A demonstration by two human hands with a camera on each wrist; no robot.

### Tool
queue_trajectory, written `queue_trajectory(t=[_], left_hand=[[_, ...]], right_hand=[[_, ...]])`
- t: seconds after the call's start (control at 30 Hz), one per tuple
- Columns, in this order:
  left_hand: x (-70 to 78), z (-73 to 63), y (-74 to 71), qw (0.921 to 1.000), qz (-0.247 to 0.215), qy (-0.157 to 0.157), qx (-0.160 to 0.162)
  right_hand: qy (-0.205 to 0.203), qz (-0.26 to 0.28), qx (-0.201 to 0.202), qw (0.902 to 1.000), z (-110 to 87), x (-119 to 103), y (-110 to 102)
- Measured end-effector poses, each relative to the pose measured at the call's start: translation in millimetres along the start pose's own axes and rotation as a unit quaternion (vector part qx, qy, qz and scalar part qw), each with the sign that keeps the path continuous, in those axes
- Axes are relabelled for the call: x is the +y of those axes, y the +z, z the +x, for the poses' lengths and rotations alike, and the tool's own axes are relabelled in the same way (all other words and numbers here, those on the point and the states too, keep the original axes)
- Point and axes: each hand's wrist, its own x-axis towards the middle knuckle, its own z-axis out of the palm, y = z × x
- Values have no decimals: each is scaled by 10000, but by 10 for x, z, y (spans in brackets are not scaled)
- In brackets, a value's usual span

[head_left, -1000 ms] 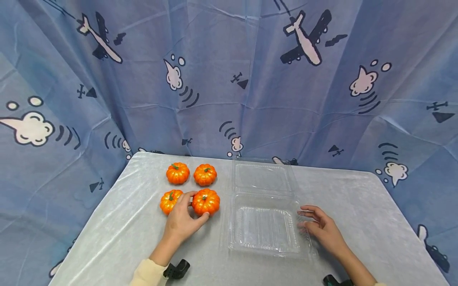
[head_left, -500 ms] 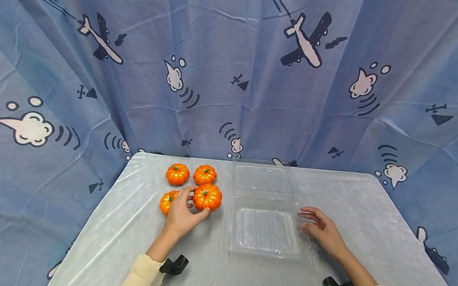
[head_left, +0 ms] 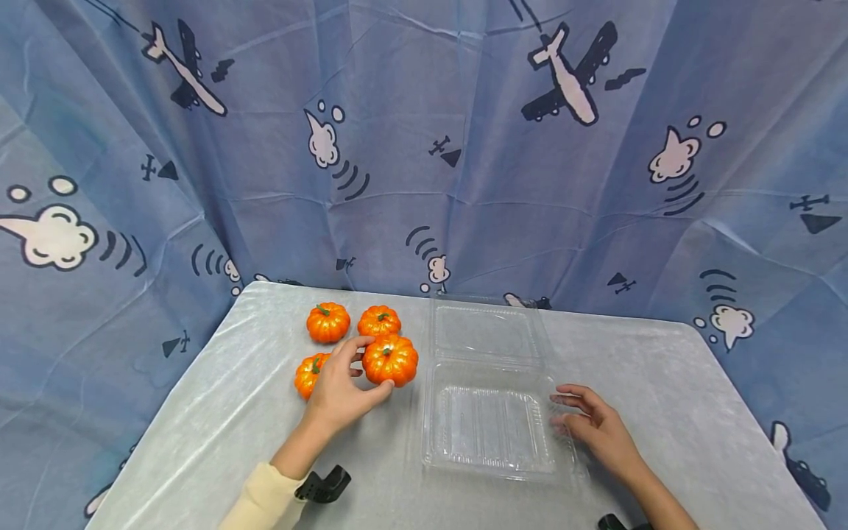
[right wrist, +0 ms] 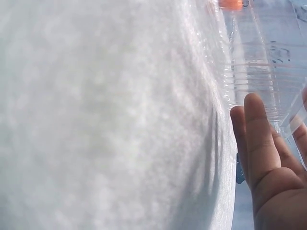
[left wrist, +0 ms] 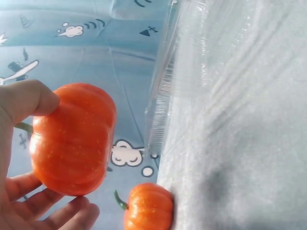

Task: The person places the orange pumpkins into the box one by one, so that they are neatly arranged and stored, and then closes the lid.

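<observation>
Glossy, ribbed orange pumpkin (head_left: 396,366) with short green stem (left wrist: 24,127): gripped by the left hand (head_left: 334,397), stem uppermost, raised clear of the tabletop (head_left: 662,368), near the left side of a clear rectangular plastic clamshell container (head_left: 490,419). Container: open; base (head_left: 486,445) flat on the tabletop; lid (head_left: 486,331) laid back toward the far edge.

pumpkin (head_left: 391,361) in the left hand (head_left: 338,394): bright orange, pale flecks, green stem (left wrist: 24,126). three more pumpkins (head_left: 327,322) beyond and left of the grip: orange, green-stemmed. container (head_left: 490,427) to its right: colourless, see-through. cloth (head_left: 218,412) beneath: pale grey. sleeve (head_left: 265,497): cream. curtain (head_left: 411,147) beyond: blue, dark-outlined planes (head_left: 571,82), clouds (head_left: 58,237).
</observation>
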Motion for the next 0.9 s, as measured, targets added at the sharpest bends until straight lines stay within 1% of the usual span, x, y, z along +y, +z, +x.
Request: queue_trajectory(t=[0.2, 0.43, 0.57, 0.8, 0.9], left_hand=[[32, 22, 8, 9998, -145, 63, -85], [60, 22, 41, 9995, -202, 42, -226], [79, 15, 63, 9995, -190, 63, -238], [111, 7, 123, 9993, -139, 202, -296], [126, -2, 147, 9991, -152, 193, -348]], right_hand=[[-31, 49, -16, 10000, -8, 0, -1], [-141, 108, -43, 9998, -13, 20, -9], [-81, 50, -19, 10000, -9, 11, -4], [61, 32, -3, 10000, -15, -9, -5], [63, 56, -22, 10000, -17, -6, -6]])
